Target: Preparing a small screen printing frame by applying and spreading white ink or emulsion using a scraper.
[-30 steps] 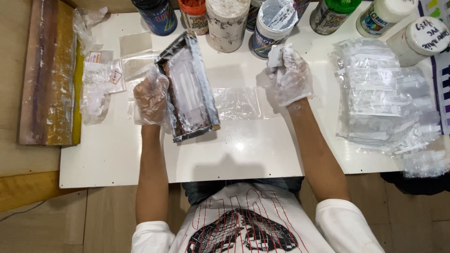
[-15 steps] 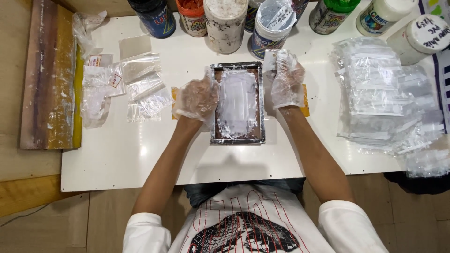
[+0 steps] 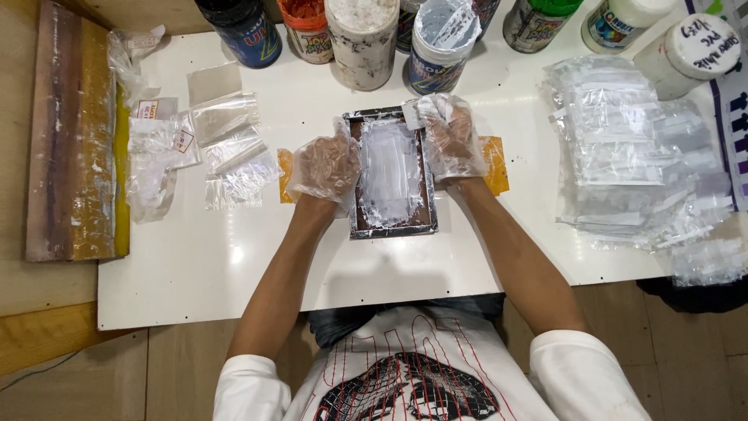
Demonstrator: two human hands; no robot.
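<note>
Two gloved hands frame a small metal-edged printing frame point(image 3: 392, 175) smeared with white paint, lying flat at the middle of the white tabletop point(image 3: 234, 265). Left hand point(image 3: 326, 166) rests at the frame's 9 o'clock edge, fingers spread loosely over its rim; right hand point(image 3: 452, 136) sits at 2 o'clock, fingers curled and pinching a small white scraper-like piece point(image 3: 411, 114) at the frame's top corner. An orange sheet point(image 3: 495, 164) shows from under the frame at 3 and 9 o'clock. At 12 o'clock a row of paint jars point(image 3: 362, 39) stands close behind the frame, crowding that side. Loose clear plastic pouches point(image 3: 230, 148) lie at 9 o'clock, and a thick stack of pouches point(image 3: 631, 148) fills 3 o'clock. A wooden squeegee block point(image 3: 74, 140) lies off the tabletop's left edge. Bare tabletop lies toward 6 o'clock, up to the near edge.
</note>
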